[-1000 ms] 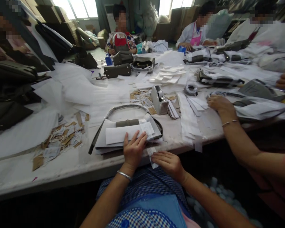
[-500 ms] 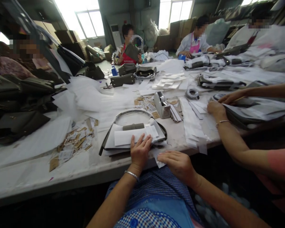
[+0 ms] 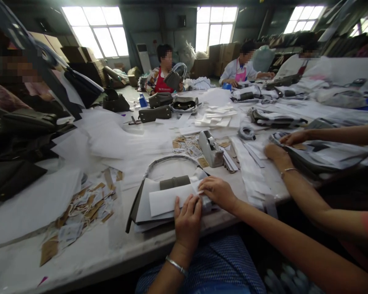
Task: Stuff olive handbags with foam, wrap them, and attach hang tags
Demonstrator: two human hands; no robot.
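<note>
A dark olive handbag [image 3: 174, 182] lies on the table in front of me, its wrapped handle [image 3: 168, 157] arched away from me. White sheets cover most of it, and one folded white sheet [image 3: 164, 201] rests on top. My left hand [image 3: 188, 220] lies on that sheet's lower edge, fingers stretched out and pressing down. At the sheet's right end is my right hand [image 3: 219, 194], its fingertips pinched together on the edge. The fingers partly hide what they grip. A dark strap [image 3: 133, 204] hangs along the bag's left side.
A tape dispenser [image 3: 211, 149] stands beyond the bag. Loose tags [image 3: 92, 204] are heaped at left, beside white sheets [image 3: 122, 134]. At right, a co-worker's hands [image 3: 277, 155] work on another wrapped bag [image 3: 325, 157]. Several people sit across the table among more handbags [image 3: 155, 114].
My right hand has moved up from the clear plastic by the table edge to the right end of the white sheet. My left hand stays on the sheet. The camera view has shifted.
</note>
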